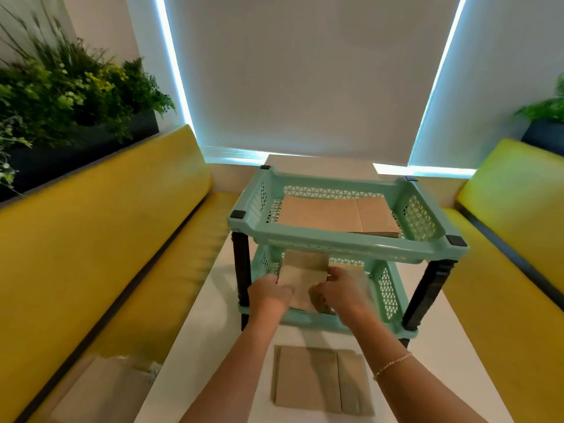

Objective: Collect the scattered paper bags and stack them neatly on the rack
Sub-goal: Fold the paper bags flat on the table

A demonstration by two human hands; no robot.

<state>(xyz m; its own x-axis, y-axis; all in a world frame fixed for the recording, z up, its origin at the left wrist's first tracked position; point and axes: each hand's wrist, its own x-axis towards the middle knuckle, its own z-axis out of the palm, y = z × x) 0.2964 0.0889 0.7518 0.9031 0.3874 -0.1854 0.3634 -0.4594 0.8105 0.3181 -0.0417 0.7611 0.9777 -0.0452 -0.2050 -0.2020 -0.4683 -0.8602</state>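
A mint-green two-tier plastic rack (348, 244) with black legs stands on the white table (195, 355). Flat brown paper bags (338, 215) lie in its upper tray. Both my hands hold a small brown paper bag (300, 277) at the mouth of the lower tray: my left hand (268, 296) grips its left edge and my right hand (341, 290) pinches its right side. Another flat paper bag (320, 380) lies on the table in front of the rack, between my forearms. A further paper bag (100, 392) rests on the left bench seat.
Yellow padded benches (91, 254) run along both sides of the table. Green plants (61, 93) in dark planters sit behind each bench. A grey roller blind (305, 71) covers the window behind the rack.
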